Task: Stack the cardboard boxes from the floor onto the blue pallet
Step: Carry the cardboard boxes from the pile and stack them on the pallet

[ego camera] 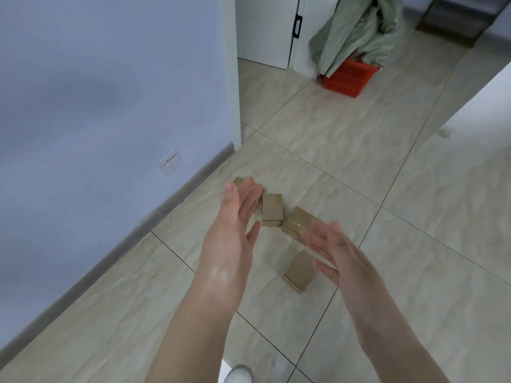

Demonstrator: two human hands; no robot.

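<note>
Four small cardboard boxes point(272, 208) are lying loose on the tiled floor point(359, 150), ahead of and below the person's two outstretched hands. The nearest box point(300, 272) is sitting in the gap between the hands. Its long axis is pointing away from the person and leaning a little to the right. It is showing just beside the fingers of the right hand point(338, 252), so that hand is probably the closer one for a downward reach.

Beyond it, a taped box point(297, 219) is lying on a diagonal, its near end hidden behind the right fingertips. A plain box point(272, 215) is lying touching or almost touching the taped one, its long axis running away from the person. The farthest box point(238, 181) is peeking out past the fingers of the left hand point(235, 217), near the skirting of the lilac wall point(110, 92).

Both hands are hovering with fingers straight and palms facing each other, grasping nothing. The blue pallet is not showing anywhere.

Farther out, one wall socket point(168, 163) is sitting low on the wall. One red plastic basket point(349, 78) is standing across the room with green cloth point(359, 31) draped over it. One white shoe toe point(239, 375) is showing at the bottom edge.
</note>
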